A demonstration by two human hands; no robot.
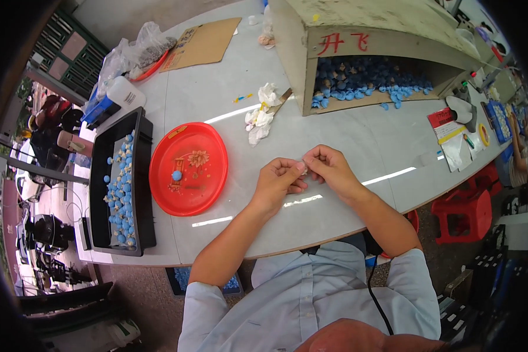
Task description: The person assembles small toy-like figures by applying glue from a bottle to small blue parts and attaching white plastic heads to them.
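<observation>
Two hands meet above the white table [346,135]: the left hand [278,179] and right hand [328,164] pinch one small pale piece [304,159] between their fingertips. To the left sits a red plate [189,167] with one blue piece [176,175], beside a black tray [123,182].

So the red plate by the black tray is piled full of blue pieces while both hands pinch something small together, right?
Not quite. The head view shows the red plate holding only one blue piece. It does lie beside the black tray, and the left hand and right hand pinch something small together.
</observation>
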